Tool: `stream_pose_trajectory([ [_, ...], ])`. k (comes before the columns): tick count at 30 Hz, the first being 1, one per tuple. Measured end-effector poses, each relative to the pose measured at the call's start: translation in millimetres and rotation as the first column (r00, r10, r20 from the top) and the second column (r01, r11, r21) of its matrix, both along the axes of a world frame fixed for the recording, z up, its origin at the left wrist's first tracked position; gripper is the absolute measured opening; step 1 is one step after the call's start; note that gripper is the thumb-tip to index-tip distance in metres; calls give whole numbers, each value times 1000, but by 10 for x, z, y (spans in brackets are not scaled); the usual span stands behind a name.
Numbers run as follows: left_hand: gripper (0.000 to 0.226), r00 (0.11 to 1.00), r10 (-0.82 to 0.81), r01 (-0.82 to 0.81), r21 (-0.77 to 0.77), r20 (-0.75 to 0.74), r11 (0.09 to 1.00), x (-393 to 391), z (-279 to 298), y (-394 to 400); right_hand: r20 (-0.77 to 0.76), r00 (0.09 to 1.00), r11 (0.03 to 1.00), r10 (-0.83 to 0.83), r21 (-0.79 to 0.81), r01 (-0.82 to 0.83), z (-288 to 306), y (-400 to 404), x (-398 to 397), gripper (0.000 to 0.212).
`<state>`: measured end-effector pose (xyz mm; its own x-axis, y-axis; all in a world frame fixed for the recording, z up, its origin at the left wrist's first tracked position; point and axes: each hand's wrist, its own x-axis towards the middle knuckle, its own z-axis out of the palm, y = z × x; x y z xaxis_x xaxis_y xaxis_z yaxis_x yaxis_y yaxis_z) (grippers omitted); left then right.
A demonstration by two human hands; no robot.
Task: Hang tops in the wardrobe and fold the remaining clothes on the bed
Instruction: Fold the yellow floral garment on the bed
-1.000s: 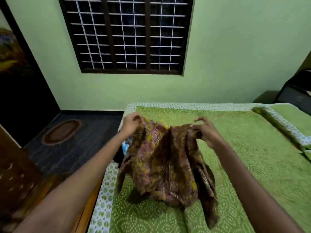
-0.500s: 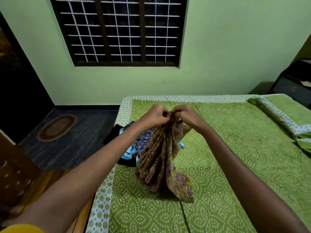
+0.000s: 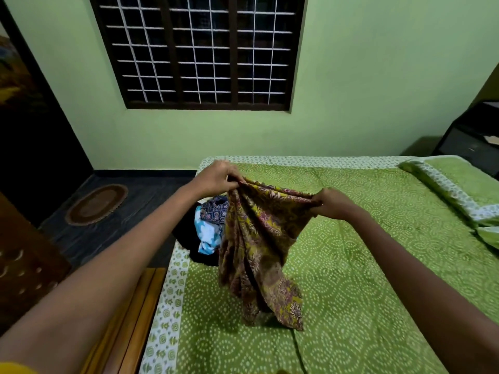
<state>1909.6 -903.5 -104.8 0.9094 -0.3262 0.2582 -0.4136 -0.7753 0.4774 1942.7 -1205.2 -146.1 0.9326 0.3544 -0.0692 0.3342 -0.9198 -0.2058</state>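
Moved: both hands, together a moment ago, now spread apart
Left hand (image 3: 216, 176): fingers pinching floral garment (image 3: 259, 244)
Right hand (image 3: 333, 203): same, other corner
Garment: hanging onto bed (image 3: 378, 265)
Behind: clothes pile (image 3: 209, 228), partly hidden

Two hands up over the bed (image 3: 351, 265): left hand (image 3: 216, 176) at eleven o'clock, right hand (image 3: 333, 203) at two o'clock. One printed garment (image 3: 259, 238) hangs between them, dead centre. One pile (image 3: 209, 228) of clothes sits at nine o'clock of it, and I can count three pieces there: a navy print (image 3: 214, 210), a light blue one (image 3: 208, 236), a black one (image 3: 189, 238); more may be hidden. One bed, one pillow (image 3: 459, 190) out at three o'clock. One window (image 3: 202, 52) at twelve o'clock. One oval rug (image 3: 95, 203) on the floor at nine o'clock.
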Motion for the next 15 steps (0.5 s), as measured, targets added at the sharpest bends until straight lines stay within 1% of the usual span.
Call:
stream_pose_trajectory([
  [2,18,998,53,-52,33,-16,998,-48,-35,20,35,999,1000,17,19,-17,195,-48,-63,21],
  [5,20,993,100,-98,33,-56,995,-79,-15,-51,78,997,1000,16,21,-18,549,-127,-186,26],
  [7,21,989,129,-128,24,-66,991,-73,61,-151,168,986,1000,-21,17,18,780,-214,-324,25],
  [9,19,987,126,-131,-43,-96,990,-58,176,-298,296,950,995,-95,-5,101,951,-317,-511,24],
  [10,19,987,110,-120,-88,-116,989,-54,234,-376,314,940,989,-132,-23,146,1015,-368,-593,24],
  [11,18,987,74,-93,-129,-146,987,-64,289,-481,282,945,983,-168,-30,184,1061,-441,-687,24],
  [12,19,983,35,-66,-167,-183,984,-78,326,-576,218,955,976,-203,-32,215,1104,-499,-779,23],
  [13,20,975,-15,-34,-214,-222,976,-106,348,-706,179,950,966,-255,-1,259,1139,-584,-889,23],
  [14,21,967,-48,-23,-274,-250,961,-143,361,-838,192,930,950,-313,58,308,1161,-659,-978,22],
  [15,23,964,-64,-30,-344,-259,938,-173,362,-969,265,885,923,-384,135,360,1155,-735,-1056,20],
])
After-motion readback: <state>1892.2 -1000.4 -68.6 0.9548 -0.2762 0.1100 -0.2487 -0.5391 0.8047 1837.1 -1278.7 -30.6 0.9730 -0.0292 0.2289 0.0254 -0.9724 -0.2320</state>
